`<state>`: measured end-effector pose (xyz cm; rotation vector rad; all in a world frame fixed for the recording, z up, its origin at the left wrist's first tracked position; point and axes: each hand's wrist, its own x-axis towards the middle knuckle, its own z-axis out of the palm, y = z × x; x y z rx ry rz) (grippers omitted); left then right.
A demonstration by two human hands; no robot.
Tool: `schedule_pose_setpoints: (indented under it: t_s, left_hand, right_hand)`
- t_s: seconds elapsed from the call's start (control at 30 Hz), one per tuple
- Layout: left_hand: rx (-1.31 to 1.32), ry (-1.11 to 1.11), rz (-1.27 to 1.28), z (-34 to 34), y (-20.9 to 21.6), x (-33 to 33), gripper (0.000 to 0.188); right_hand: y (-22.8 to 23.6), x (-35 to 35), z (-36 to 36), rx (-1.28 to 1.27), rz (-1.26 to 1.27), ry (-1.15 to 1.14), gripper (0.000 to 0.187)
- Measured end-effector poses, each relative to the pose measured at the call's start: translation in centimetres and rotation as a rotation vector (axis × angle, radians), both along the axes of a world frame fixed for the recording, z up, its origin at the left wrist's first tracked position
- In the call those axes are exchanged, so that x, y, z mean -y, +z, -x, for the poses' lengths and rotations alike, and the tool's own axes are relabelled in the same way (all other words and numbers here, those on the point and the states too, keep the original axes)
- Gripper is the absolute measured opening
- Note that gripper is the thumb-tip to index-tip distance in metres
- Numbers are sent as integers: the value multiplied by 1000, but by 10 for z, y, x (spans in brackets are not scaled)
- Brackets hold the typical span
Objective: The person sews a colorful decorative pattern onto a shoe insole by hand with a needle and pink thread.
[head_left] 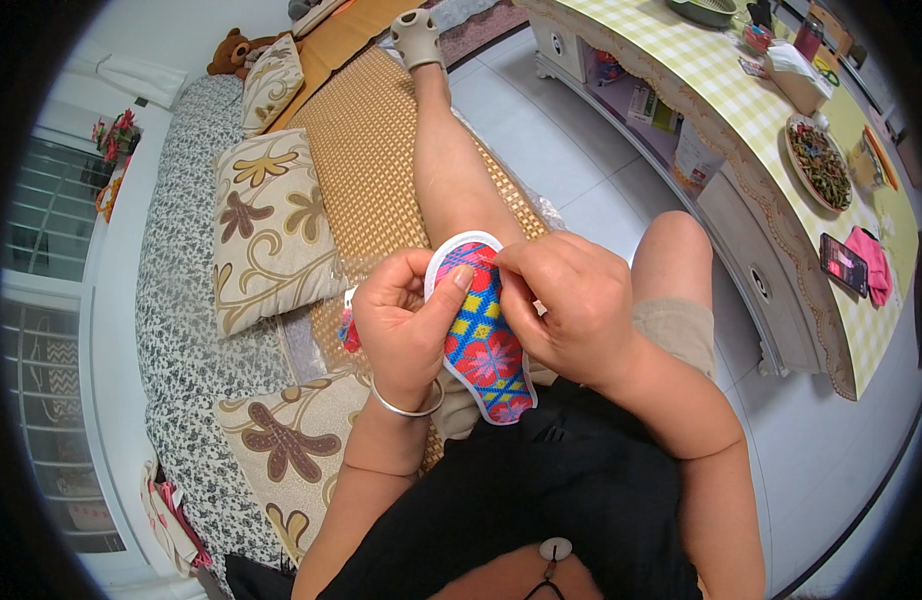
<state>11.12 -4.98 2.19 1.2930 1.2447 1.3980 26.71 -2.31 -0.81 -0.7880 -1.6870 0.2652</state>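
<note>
The insole, a flat, sole-shaped piece of red, blue and yellow patterned needlework with a white rim point(491, 355), is held up over the person's lap, between both hands. Its long axis runs from just short of twelve o'clock, where the broad rounded end is, to just short of six, where the narrower end hangs over the black top point(541, 480).

The left hand point(401, 320), at ten o'clock from the insole's middle, has its grip clamped on the broad end, thumb flat on the patterned face and fingers behind. The right hand point(576, 295) sits at about two o'clock, its fingers curled and its fingertips at the upper right edge. Whether that grip is closed on the rim or on something thin cannot be told. Both hands are close to the broad end; neither holds the narrow one.

No writing shows on the insole. Toward half past one, a white packet point(693, 160) on the shelf beneath the table with the checked cloth point(869, 335) seems to bear print, too small to read. Near three o'clock, the black phone point(844, 264) has a lit screen, with nothing legible.
</note>
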Motion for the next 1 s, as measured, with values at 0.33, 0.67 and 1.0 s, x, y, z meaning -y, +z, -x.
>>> schedule_pose_setpoints:
  t_s: [0.33, 0.67, 1.0]
  left_hand:
    - [-302, 71, -129, -6, 2, 4, 8]
    - [-584, 183, -338, -14, 0, 5, 9]
    - [-633, 175, -377, -12, 6, 7, 7]
  right_hand:
    - [5, 2, -6, 50, -32, -12, 19]
    - [0, 6, -1, 5, -27, -42, 18]
    - [6, 12, -8, -78, 56, -12, 11]
